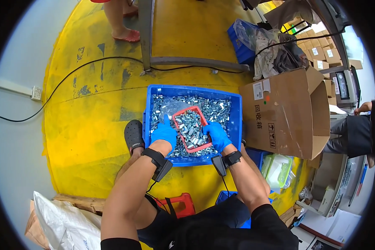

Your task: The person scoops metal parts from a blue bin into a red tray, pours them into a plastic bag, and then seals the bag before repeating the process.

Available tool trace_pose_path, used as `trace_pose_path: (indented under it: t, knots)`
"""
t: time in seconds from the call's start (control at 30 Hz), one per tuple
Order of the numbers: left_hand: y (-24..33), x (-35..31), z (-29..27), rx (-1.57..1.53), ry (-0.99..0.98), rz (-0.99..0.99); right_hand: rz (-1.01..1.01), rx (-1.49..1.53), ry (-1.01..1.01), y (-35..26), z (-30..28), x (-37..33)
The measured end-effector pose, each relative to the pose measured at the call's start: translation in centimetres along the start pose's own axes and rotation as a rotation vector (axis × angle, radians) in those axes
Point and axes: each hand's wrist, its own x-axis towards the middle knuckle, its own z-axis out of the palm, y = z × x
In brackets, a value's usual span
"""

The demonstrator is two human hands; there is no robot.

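Note:
A blue plastic bin (236, 121) in front of me holds a mass of small silvery metal pieces (221, 109), like short threaded sleeves. On top of them tilts a small red plastic basket (205, 146) heaped with the same pieces. My left hand (164, 134), in a blue glove, is closed at the basket's left side; some of its fingers are hidden. On the opposite side my right hand (217, 136), also gloved in blue, grips the rim. A clear plastic bag (169, 106) lies on the pieces just beyond my left hand.
A large open cardboard box (279, 112) stands right of the bin. Beyond the bin is a grey metal frame (196, 62), with a black cable (108, 57) crossing the yellow floor. Another person's foot (127, 34) shows far left. A red stool (181, 205) is beneath me.

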Motion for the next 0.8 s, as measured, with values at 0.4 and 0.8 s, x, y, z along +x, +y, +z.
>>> trace_pose_path:
  t: [0.4,0.8]
  knots:
    - [0.4,0.7,2.0,0.032,0.004,0.008,-0.516,-1.253,-0.346,-1.2,-1.3,3.0]
    - [0.5,1.6,3.4,-0.033,0.074,0.096,0.200,-1.245,-0.160,-10.1,3.3,7.5]
